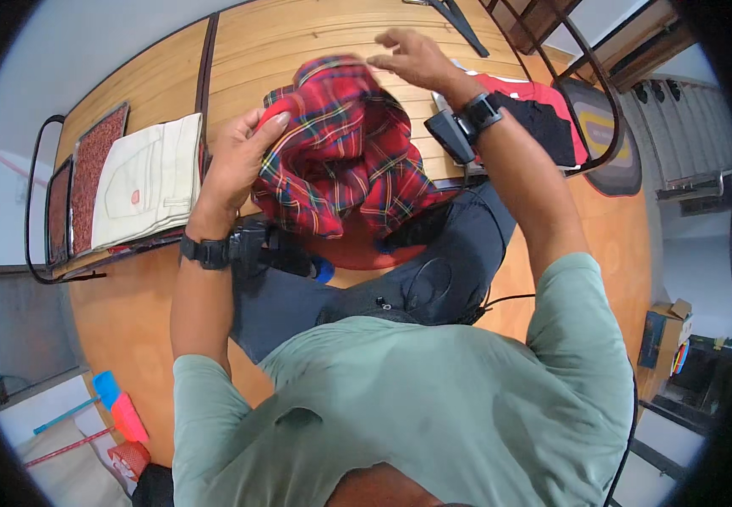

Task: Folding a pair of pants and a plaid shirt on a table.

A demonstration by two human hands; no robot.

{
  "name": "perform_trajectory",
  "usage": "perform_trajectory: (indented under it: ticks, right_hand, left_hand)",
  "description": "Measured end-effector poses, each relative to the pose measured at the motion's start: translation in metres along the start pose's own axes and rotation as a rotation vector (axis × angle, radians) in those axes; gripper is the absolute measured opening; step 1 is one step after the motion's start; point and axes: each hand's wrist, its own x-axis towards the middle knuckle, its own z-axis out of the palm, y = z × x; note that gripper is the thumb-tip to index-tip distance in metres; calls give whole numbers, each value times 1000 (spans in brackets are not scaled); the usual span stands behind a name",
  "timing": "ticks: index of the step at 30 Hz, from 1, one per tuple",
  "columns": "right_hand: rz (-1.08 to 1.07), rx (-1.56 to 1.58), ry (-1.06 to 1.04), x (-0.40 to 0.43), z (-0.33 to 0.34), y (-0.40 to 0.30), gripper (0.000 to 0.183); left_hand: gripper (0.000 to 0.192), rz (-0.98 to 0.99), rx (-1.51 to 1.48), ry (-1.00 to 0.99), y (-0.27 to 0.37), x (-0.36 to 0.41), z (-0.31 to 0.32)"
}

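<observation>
A red tartan cloth garment [347, 133] is bunched up above my lap, its lower part hanging over the near edge of the wooden slatted surface [264, 38]. My left hand [242, 149] pinches its left side, thumb on top of a plain red edge. My right hand [413, 57] is raised just beyond the garment's upper right, fingers apart and holding nothing. Whether its fingertips brush the cloth, I cannot tell. Folds hide the garment's full shape. Below it, a plain red surface [366, 250] shows between my legs.
Folded cream trousers [144, 184] lie at the left beside a reddish speckled panel [100, 165]. Red and black folded clothes [537, 127] sit at the right, near a dark metal rail [607, 82]. A dark strap [461, 25] lies at the far edge. A cable [508, 299] runs beside my lap.
</observation>
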Motion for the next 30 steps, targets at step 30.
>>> perform_trajectory:
  ticks: [30]
  right_hand:
    - [189, 877, -209, -44, 5, -4, 11]
  left_hand:
    - [22, -231, 144, -21, -74, -60, -95]
